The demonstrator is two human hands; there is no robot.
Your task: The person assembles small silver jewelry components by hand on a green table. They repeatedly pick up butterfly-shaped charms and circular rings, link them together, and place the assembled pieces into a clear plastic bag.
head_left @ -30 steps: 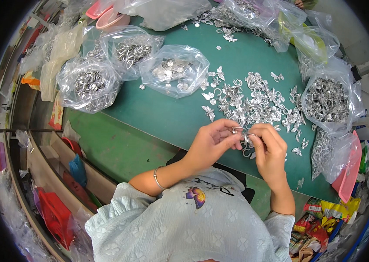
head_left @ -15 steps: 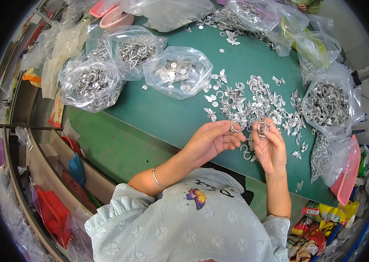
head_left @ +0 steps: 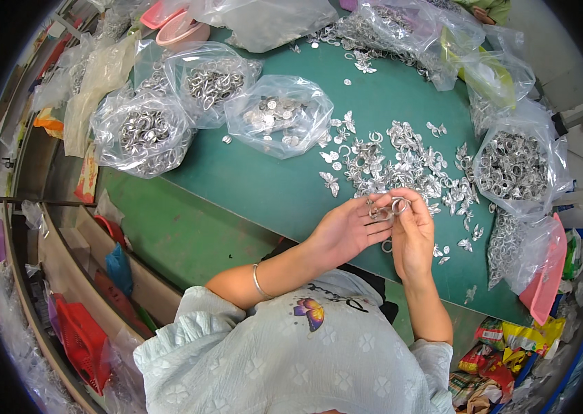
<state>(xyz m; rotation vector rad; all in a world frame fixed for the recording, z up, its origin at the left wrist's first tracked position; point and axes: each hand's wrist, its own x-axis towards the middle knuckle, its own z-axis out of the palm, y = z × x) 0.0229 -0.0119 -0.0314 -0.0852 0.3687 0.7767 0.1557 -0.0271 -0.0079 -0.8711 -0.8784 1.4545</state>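
Note:
My right hand (head_left: pixel 412 238) pinches a silvery metal ring (head_left: pixel 399 205) between thumb and fingertips. My left hand (head_left: pixel 344 233) is turned palm up beside it, fingertips almost meeting the right hand's. At those left fingertips are more small metal rings (head_left: pixel 375 211), partly covered by the fingers. Just beyond both hands spreads a loose pile of silvery butterfly-shaped pieces and open rings (head_left: pixel 409 155) on the green table (head_left: pixel 236 183). One ring (head_left: pixel 387 245) lies partly hidden by the right hand.
Clear bags of metal rings stand at the left (head_left: pixel 143 131) and right (head_left: pixel 516 165). A bag of small flat discs (head_left: pixel 278 114) sits between pile and left bags. A pink basket (head_left: pixel 547 272) leans at the right table edge. Another person's green sleeve (head_left: pixel 495 10) shows at far right.
My hands have come together; they were apart, each with a ring. The left palm has turned more upward, and the right hand has moved left toward it.

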